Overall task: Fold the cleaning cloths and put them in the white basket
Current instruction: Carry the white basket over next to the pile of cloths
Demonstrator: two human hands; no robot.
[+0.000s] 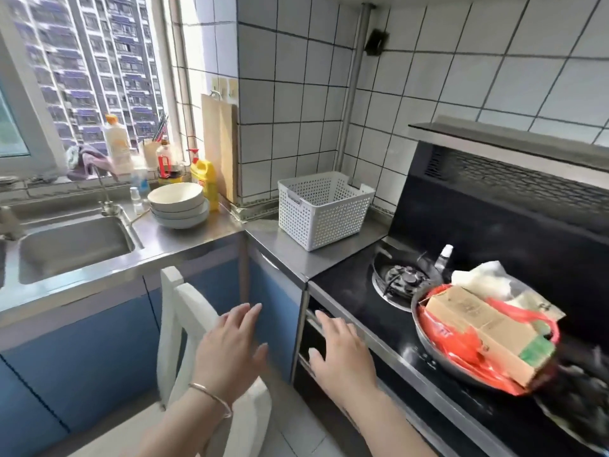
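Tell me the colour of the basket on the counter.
White, with perforated sides: the basket, seen in the head view.

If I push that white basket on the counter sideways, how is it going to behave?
The white basket looks like thin perforated plastic and nothing shows inside it, so it is probably light. On the smooth steel counter it would likely slide rather than tip, given its wide base. Its walls may flex a little if squeezed.

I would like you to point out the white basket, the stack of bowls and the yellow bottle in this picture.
white basket (316, 222): head view, on its perforated front wall.
stack of bowls (176, 196): head view, on the top bowl's side.
yellow bottle (207, 183): head view, on its body.
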